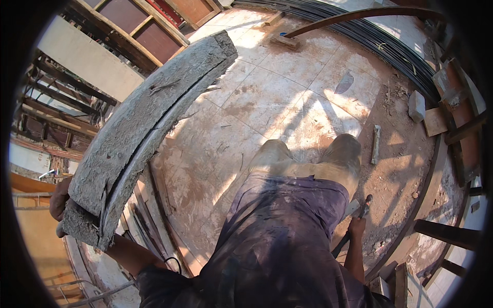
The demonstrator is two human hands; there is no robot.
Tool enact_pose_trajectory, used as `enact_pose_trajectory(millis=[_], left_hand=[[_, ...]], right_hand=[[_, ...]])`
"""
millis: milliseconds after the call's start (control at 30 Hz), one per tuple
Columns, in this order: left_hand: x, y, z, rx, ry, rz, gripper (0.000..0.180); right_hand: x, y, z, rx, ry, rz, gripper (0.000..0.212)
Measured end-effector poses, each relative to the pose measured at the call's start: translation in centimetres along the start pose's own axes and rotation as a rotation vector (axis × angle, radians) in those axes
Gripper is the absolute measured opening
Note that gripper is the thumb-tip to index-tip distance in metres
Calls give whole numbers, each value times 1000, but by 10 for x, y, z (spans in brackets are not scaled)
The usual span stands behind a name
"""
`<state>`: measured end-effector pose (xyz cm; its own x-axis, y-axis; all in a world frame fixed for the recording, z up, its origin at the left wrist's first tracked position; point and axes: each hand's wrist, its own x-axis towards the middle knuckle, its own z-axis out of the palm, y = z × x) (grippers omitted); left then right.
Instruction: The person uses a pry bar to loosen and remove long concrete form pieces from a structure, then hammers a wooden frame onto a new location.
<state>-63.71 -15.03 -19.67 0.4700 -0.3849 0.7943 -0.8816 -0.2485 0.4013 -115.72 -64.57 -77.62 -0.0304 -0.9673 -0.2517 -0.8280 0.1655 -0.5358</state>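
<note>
My left hand (60, 205) is closed round the lower end of a long board (149, 113) caked in rough grey cement. The board slants up and away across the left side, with a dark groove along its length and ragged splinters at its right edge. Part of that hand is hidden behind the board. Beside my right thigh, my right hand (357, 226) is closed on a dark-handled tool (366, 205). A flat grey piece shows next to the tool, but its exact kind cannot be made out.
Framed wooden panels (123, 20) lean at the far left. Long dark bars (359, 38) lie at the far right, near a curved wooden strip (359, 14). Dusty floor tiles (246, 97) spread ahead, with rubble (395, 174) at right. Thin wood strips (146, 215) lie behind my left arm.
</note>
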Motion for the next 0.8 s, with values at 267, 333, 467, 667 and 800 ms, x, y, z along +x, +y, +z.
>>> enact_pose_trajectory(millis=[267,333,467,667,800], left_hand=[[27,54,-184,-275,120,-78,97],[31,59,-210,-341,115,-107,92],[20,68,-236,-391,131,-136,84],[-1,88,-180,-344,121,-162,77],[-34,88,-93,-331,238,-202,76]], right_hand=[[28,-33,-3,-72,-293,-91,55],[31,-31,-6,8,-376,-160,62],[66,-49,-11,-266,-303,-332,68],[-36,-391,-92,878,-464,-587,68],[-172,-522,-69,1281,-1416,-638,87]])
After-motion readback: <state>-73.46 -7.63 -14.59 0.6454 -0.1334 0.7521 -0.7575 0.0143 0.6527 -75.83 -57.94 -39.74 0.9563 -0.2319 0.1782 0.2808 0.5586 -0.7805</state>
